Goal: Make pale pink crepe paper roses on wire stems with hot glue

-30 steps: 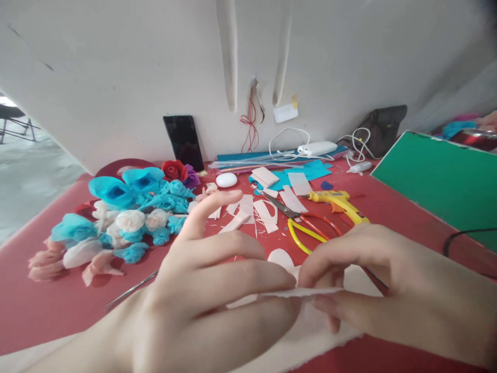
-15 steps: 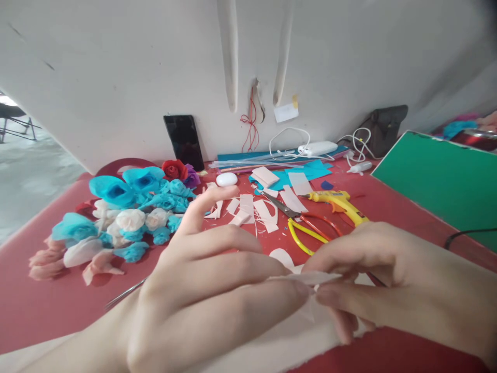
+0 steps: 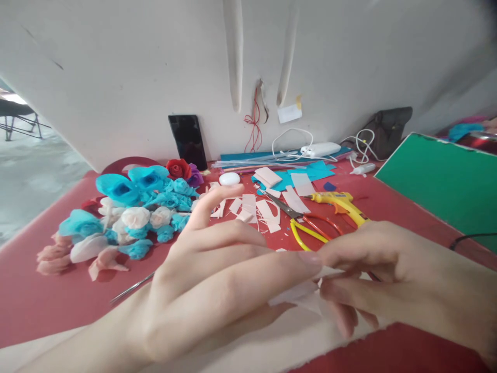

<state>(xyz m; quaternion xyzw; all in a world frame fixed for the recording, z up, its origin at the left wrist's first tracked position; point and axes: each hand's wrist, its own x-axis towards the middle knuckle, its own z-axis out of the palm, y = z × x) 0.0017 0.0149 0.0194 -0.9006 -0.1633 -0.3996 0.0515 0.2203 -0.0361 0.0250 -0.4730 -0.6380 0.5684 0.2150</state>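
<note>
My right hand pinches a thin pale paper piece between thumb and fingertips. From the left, my left hand has its index finger over that piece and its thumb below, with the little finger raised. Both hands' fingertips meet at the piece, partly hiding it. Beneath the hands lies a larger pale sheet. Just beyond them rest scissors with one yellow and one red handle, and a yellow glue gun, its rear end hidden by my right hand.
Blue paper flowers and white ones are heaped at left, with metal tweezers nearer me. Pale paper scraps lie mid-table. A black phone leans on the wall. At right stands a green board.
My left index finger has lifted and slid toward my right fingertips, and the left thumb now shows beneath. The paper piece has tilted downward. The view has shifted slightly.
</note>
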